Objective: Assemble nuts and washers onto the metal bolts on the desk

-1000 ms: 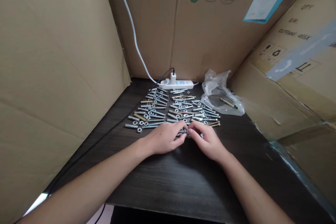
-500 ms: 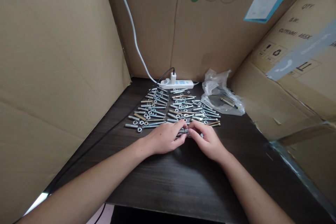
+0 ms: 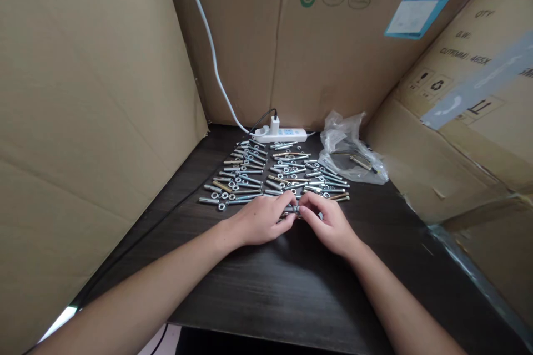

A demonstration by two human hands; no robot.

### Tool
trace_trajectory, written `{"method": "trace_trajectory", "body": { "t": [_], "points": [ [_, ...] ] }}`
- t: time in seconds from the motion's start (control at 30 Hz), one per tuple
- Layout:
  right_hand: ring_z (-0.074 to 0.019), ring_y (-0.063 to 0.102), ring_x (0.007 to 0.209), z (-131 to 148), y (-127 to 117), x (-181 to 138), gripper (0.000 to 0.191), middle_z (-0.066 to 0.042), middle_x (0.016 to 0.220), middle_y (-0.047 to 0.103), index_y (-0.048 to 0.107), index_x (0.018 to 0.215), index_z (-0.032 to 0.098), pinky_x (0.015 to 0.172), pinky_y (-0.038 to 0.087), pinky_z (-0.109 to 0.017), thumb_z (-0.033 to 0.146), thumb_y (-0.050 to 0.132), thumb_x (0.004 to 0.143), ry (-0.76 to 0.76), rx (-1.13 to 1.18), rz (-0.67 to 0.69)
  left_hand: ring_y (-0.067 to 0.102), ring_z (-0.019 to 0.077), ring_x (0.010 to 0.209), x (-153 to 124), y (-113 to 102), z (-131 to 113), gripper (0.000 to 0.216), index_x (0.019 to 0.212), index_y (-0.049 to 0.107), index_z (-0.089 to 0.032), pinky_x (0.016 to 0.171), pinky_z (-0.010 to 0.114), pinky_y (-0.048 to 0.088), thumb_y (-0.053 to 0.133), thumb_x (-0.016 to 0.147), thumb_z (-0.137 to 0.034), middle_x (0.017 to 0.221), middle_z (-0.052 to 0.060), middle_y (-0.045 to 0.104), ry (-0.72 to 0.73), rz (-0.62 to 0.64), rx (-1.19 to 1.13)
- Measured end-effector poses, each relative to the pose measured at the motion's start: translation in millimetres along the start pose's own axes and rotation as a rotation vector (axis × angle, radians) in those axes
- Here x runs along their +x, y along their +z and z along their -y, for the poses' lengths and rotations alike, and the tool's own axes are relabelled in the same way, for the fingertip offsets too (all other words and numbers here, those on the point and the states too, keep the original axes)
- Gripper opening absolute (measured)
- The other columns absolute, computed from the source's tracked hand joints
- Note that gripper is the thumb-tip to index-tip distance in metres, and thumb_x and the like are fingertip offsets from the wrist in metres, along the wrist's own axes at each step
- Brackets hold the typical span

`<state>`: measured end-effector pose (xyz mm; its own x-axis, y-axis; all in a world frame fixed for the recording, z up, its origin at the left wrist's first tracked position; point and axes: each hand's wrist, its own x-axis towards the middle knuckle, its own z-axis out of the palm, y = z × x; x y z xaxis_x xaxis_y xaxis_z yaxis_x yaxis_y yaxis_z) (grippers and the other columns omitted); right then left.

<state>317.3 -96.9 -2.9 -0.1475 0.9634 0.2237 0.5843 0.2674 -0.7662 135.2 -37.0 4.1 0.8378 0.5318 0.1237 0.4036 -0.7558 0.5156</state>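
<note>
My left hand (image 3: 261, 218) and my right hand (image 3: 328, 221) meet at the middle of a dark wooden table (image 3: 291, 283). Both are closed in a pinch on one small metal bolt (image 3: 295, 209) held between their fingertips; the left fingers cover most of it. Just beyond the hands lie several rows of metal bolts with nuts and washers (image 3: 275, 175), laid out side by side.
A white power strip (image 3: 280, 133) with a plugged-in adapter and a white cable (image 3: 208, 39) sits at the back. A crumpled clear plastic bag (image 3: 350, 150) holding a few parts lies at the back right. Cardboard boxes (image 3: 83, 94) wall the table on the left, back and right.
</note>
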Motion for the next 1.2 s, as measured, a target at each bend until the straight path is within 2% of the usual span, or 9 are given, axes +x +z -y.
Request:
{"method": "trace_trajectory", "body": {
  "t": [0.2,0.3,0.43,0.57,0.7,0.83,0.93,1.13,1.2],
  "points": [
    [-0.0110,0.039,0.055,-4.2,5.8,1.3,0.035,0.002,0.057,0.043,0.044,0.063,0.018,0.053,0.031,-0.024,0.034,0.037,0.093,0.028,-0.027,0.011,0.063,0.0198,0.078,-0.3,0.6,0.4,0.021,0.109,0.045,-0.020,0.067,0.027,0.044,0.042,0.091,-0.030,0.087,0.003,0.065,0.007,0.003,-0.015],
    [-0.0109,0.039,0.054,-4.8,6.3,1.1,0.039,0.002,0.056,0.043,0.045,0.062,0.017,0.053,0.030,-0.024,0.035,0.034,0.094,0.054,-0.020,0.009,0.063,0.0200,0.081,-0.4,0.6,1.0,0.022,0.111,0.045,-0.021,0.070,0.028,0.045,0.043,0.091,-0.030,0.091,0.004,0.065,0.012,0.001,-0.027],
    [-0.0121,0.044,0.058,-2.4,3.7,-0.2,0.026,0.001,0.063,0.050,0.051,0.072,0.018,0.056,0.035,-0.024,0.032,0.041,0.091,0.026,-0.015,-0.035,0.063,0.0186,0.077,0.0,-0.3,1.7,0.020,0.108,0.046,-0.021,0.066,0.026,0.044,0.043,0.090,-0.029,0.089,0.003,0.065,-0.006,-0.023,-0.020],
    [-0.0127,0.047,0.059,-0.8,2.6,-0.9,0.010,0.001,0.066,0.053,0.055,0.082,0.018,0.057,0.037,-0.024,0.027,0.050,0.085,0.021,-0.006,-0.008,0.063,0.0187,0.076,0.4,-0.1,2.5,0.018,0.106,0.046,-0.021,0.065,0.026,0.043,0.043,0.090,-0.029,0.088,0.002,0.065,-0.008,-0.019,-0.013],
    [-0.0128,0.047,0.061,-3.1,3.6,0.1,0.018,0.001,0.065,0.053,0.054,0.075,0.018,0.058,0.036,-0.024,0.028,0.046,0.089,-0.008,-0.032,0.015,0.063,0.0189,0.076,0.3,1.9,3.5,0.019,0.108,0.045,-0.021,0.067,0.026,0.044,0.043,0.090,-0.029,0.087,0.002,0.065,0.003,-0.008,0.005],
    [-0.0115,0.041,0.057,-5.6,5.9,1.1,0.034,0.002,0.059,0.046,0.046,0.065,0.018,0.056,0.033,-0.024,0.035,0.039,0.093,0.005,-0.037,0.011,0.064,0.0203,0.078,0.1,2.7,3.6,0.020,0.108,0.044,-0.021,0.067,0.027,0.044,0.042,0.091,-0.031,0.086,0.003,0.065,0.015,0.004,0.015],
    [-0.0112,0.039,0.056,-5.3,6.9,1.0,0.038,0.002,0.058,0.044,0.045,0.063,0.018,0.054,0.032,-0.024,0.036,0.034,0.095,0.021,-0.009,0.020,0.064,0.0214,0.081,0.0,2.1,3.2,0.021,0.109,0.044,-0.021,0.068,0.028,0.044,0.041,0.091,-0.031,0.087,0.003,0.065,0.015,0.012,0.009],
    [-0.0131,0.048,0.063,-2.1,4.0,0.7,0.020,0.001,0.068,0.055,0.053,0.076,0.018,0.059,0.036,-0.024,0.031,0.046,0.090,0.010,-0.013,0.017,0.064,0.0206,0.076,0.2,0.7,2.1,0.020,0.107,0.045,-0.021,0.066,0.027,0.044,0.042,0.091,-0.031,0.082,0.002,0.064,-0.008,0.004,0.004],
    [-0.0131,0.048,0.063,-2.4,4.1,0.9,0.020,0.001,0.067,0.054,0.052,0.075,0.018,0.060,0.037,-0.024,0.030,0.045,0.090,0.001,-0.009,0.027,0.063,0.0203,0.076,0.3,0.3,1.8,0.020,0.108,0.045,-0.022,0.066,0.027,0.043,0.041,0.091,-0.031,0.082,0.002,0.064,-0.004,0.006,0.007]
  ]
}}
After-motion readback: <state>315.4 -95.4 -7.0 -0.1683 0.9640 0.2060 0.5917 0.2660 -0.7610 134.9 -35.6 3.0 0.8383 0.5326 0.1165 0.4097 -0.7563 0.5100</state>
